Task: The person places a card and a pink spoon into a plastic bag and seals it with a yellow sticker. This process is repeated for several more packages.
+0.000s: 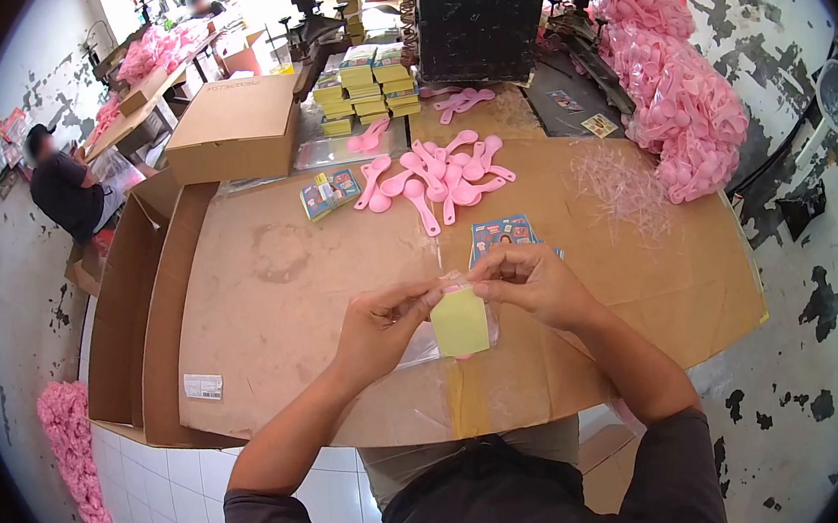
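Both of my hands hold the top edge of a small clear plastic bag (455,280) over the front of the table. Inside the bag is a pale yellow card (460,324), and a bit of pink shows at its lower edge. My left hand (381,327) pinches the left corner between thumb and fingers. On the right corner, my right hand (533,286) does the same. Just beyond my right hand lies a stack of printed blue cards (502,232), partly hidden by the fingers. More clear plastic (417,349) lies flat beneath the bag.
Pink scoops (441,175) are heaped mid-table beside a small card stack (329,194). Behind stand yellow-edged card stacks (361,82) and a closed carton (233,118). Plastic strips (620,189) and bagged pink scoops (667,80) are right; an open carton (135,316) and a person (69,187) are left.
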Demonstrator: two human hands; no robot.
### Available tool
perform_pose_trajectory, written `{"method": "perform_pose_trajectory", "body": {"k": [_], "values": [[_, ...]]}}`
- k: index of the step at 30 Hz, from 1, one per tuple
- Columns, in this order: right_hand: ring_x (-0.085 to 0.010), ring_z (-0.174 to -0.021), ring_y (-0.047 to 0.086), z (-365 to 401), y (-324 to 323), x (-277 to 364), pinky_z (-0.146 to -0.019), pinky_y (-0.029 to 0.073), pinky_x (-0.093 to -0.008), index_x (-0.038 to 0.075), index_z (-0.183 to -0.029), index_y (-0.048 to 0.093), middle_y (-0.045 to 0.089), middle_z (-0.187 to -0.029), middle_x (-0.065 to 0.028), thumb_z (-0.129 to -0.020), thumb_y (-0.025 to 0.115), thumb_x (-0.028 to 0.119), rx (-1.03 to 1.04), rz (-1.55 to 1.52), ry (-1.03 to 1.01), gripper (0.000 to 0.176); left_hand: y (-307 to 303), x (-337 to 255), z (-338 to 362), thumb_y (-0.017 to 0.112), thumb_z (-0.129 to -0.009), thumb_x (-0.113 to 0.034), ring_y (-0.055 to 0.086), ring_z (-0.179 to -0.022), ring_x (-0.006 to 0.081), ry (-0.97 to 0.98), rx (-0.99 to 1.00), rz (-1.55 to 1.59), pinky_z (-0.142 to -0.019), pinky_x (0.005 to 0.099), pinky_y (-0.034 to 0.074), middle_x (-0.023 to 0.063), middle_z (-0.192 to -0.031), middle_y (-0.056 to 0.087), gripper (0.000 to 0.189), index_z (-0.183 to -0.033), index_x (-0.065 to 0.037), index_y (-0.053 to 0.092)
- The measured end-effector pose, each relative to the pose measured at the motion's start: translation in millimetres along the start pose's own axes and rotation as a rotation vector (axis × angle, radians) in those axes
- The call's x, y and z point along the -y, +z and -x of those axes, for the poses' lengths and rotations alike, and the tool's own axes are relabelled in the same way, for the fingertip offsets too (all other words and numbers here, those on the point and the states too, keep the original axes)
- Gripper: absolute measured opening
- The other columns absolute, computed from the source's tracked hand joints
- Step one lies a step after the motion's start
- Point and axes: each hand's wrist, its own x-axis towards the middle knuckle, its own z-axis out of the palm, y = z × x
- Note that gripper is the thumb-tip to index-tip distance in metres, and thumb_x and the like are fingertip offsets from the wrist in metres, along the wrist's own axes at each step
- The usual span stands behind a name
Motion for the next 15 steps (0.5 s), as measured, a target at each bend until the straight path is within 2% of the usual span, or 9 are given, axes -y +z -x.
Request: {"method": "perform_pose_trajectory", "body": {"k": [2,5,8,11,14,15], "values": [[-0.008,-0.09,0.066,-1.3,-1.5,-3.7,-0.08,0.053,-0.0244,0.001,-0.111,0.073,0.071,-0.097,-0.0015,-0.096,0.073,0.007,-0.007,-0.052,-0.001,0.016,-0.2,-3.6,-0.3,0.066,-0.101,-0.005,0.069,-0.098,0.0105,0.045,-0.012,0.016,-0.086,0.0264,0.057,0.0078,-0.109,0.076,0.024,-0.122,0.002,0.071],[-0.0076,-0.088,0.066,-1.5,-4.7,-7.1,-0.078,0.052,-0.0243,0.002,-0.109,0.074,0.071,-0.095,-0.001,-0.095,0.074,0.006,0.008,-0.088,0.008,0.015,-3.0,-8.5,1.0,0.065,-0.099,0.0,0.069,-0.1,0.011,-0.003,0.006,-0.098,-0.088,0.0269,0.056,0.0088,-0.111,0.076,0.022,-0.12,0.002,0.072],[-0.0076,-0.086,0.065,-1.8,-7.8,-9.5,-0.076,0.052,-0.0246,0.003,-0.108,0.074,0.071,-0.094,-0.0011,-0.094,0.075,0.006,0.027,-0.09,0.026,0.014,-2.9,-9.0,0.0,0.062,-0.098,0.005,0.069,-0.103,0.0124,0.065,0.043,-0.11,-0.091,0.0278,0.056,0.0103,-0.113,0.076,0.023,-0.119,0.003,0.072],[-0.0072,-0.086,0.064,-1.2,-10.6,-4.9,-0.075,0.05,-0.0243,0.003,-0.107,0.075,0.071,-0.095,-0.0011,-0.094,0.075,0.006,0.05,-0.05,0.035,0.013,-1.8,-5.6,-0.4,0.061,-0.098,0.007,0.07,-0.104,0.0137,0.029,0.003,0.022,-0.092,0.0286,0.056,0.0109,-0.113,0.076,0.025,-0.118,0.002,0.073],[-0.0071,-0.087,0.064,-2.2,-10.3,-4.8,-0.075,0.049,-0.0236,0.002,-0.106,0.075,0.071,-0.097,-0.0012,-0.094,0.074,0.006,0.073,-0.014,-0.023,0.012,-7.1,1.6,0.3,0.064,-0.098,0.001,0.071,-0.098,0.0117,0.105,0.027,-0.071,-0.086,0.0287,0.057,0.0076,-0.109,0.078,0.023,-0.117,-0.003,0.076],[-0.0072,-0.087,0.063,-2.8,-10.6,-5.7,-0.075,0.048,-0.0233,0.001,-0.106,0.076,0.071,-0.098,-0.0012,-0.094,0.074,0.006,0.079,-0.003,-0.053,0.012,-8.8,0.2,0.3,0.063,-0.098,0.004,0.071,-0.101,0.013,0.108,0.05,-0.09,-0.088,0.0287,0.057,0.0085,-0.112,0.077,0.024,-0.117,-0.002,0.076]]}}
